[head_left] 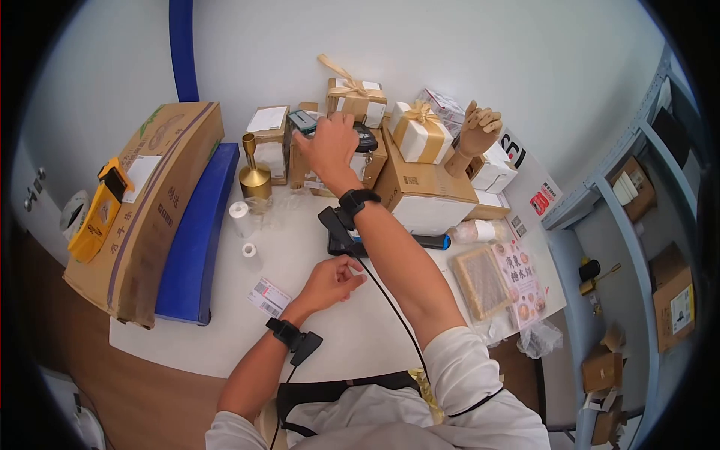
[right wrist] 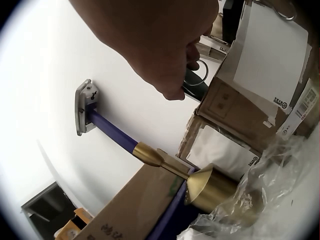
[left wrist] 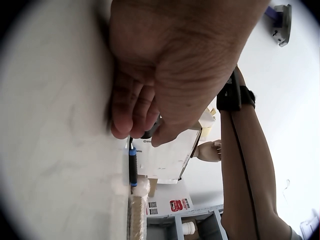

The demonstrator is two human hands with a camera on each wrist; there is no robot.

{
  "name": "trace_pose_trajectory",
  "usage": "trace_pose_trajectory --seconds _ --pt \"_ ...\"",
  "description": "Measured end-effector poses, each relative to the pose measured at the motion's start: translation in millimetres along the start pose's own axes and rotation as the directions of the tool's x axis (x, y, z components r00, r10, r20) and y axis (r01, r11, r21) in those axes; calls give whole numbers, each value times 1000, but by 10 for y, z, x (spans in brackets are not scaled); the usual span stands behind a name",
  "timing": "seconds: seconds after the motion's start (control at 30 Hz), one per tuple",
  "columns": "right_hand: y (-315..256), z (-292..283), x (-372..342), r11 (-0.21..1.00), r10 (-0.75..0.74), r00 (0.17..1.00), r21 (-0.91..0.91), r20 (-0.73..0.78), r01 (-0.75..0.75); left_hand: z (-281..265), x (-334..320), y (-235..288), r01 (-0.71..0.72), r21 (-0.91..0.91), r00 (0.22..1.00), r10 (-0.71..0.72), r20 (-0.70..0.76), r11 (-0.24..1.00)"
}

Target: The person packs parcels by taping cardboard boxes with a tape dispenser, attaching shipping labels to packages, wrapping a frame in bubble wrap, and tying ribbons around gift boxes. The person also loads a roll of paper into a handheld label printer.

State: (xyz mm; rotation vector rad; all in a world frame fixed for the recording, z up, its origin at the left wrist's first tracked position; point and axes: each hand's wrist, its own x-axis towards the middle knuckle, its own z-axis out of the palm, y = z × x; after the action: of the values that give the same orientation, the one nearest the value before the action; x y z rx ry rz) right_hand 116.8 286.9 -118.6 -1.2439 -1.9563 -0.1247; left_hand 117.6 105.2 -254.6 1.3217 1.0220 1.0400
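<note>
My right hand (head_left: 335, 146) reaches over the boxes at the back and pinches a dark green flat thing (head_left: 302, 121) between thumb and fingers. In the right wrist view a thin metal ring hangs by this dark green thing (right wrist: 196, 90), and the hand covers much of it. A black rounded thing (head_left: 365, 139) lies on the carton just right of that hand. My left hand (head_left: 328, 283) rests low over the white table, its fingers loosely bent and holding nothing. Beyond it lies a tool with a black and blue handle (head_left: 433, 241), partly covered by the right forearm.
A brass vessel (head_left: 256, 182), white rolls (head_left: 241, 218) and a printed label (head_left: 268, 298) lie left of centre. A long carton (head_left: 161, 195) and blue panel (head_left: 196, 240) line the left. Gift boxes (head_left: 421, 133) and a wooden hand (head_left: 474, 135) stand back right. Shelving (head_left: 637, 202) borders the right.
</note>
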Motion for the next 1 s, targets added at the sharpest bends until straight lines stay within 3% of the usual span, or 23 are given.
trace_pose_trajectory --seconds 0.07,0.2,0.3,0.37,0.43,0.57,0.7,0.8,0.87,0.9,1.0 --pt "15 26 -16 989 -57 998 -134 19 59 2 13 -5 -2 -12 1000 2 8 1000" --pt "88 -63 -113 985 -94 995 -143 34 98 -11 16 1 30 -6 999 -30 17 1000" --pt "200 -233 -152 989 -135 988 -50 75 139 -6 10 -8 32 6 999 -33 10 999" --pt "314 -370 -130 981 -178 978 63 -110 186 -10 0 -26 26 14 1000 -26 5 1000" --pt "494 -529 -29 985 -171 962 -14 -214 172 -10 3 -55 4 -14 1000 -4 11 1000" --pt "958 -772 148 987 -97 943 -152 -317 51 -13 15 -57 -14 10 1000 14 -4 1000" --pt "1127 -936 88 979 -72 957 -201 -282 15 -7 18 -40 0 42 1000 0 5 999" --pt "1197 -901 35 980 23 954 -183 -298 -81 -3 10 -49 -10 50 1000 10 10 999" --pt "1294 -794 32 951 186 918 -171 -351 -258 -14 3 -39 -18 49 1000 17 8 999" --pt "1337 -798 32 952 183 919 -170 -350 -254 -12 -2 -31 -22 52 1000 21 10 998" --pt "1376 -886 13 934 307 920 -109 -242 -340 -21 1 -28 -34 66 999 33 11 997"
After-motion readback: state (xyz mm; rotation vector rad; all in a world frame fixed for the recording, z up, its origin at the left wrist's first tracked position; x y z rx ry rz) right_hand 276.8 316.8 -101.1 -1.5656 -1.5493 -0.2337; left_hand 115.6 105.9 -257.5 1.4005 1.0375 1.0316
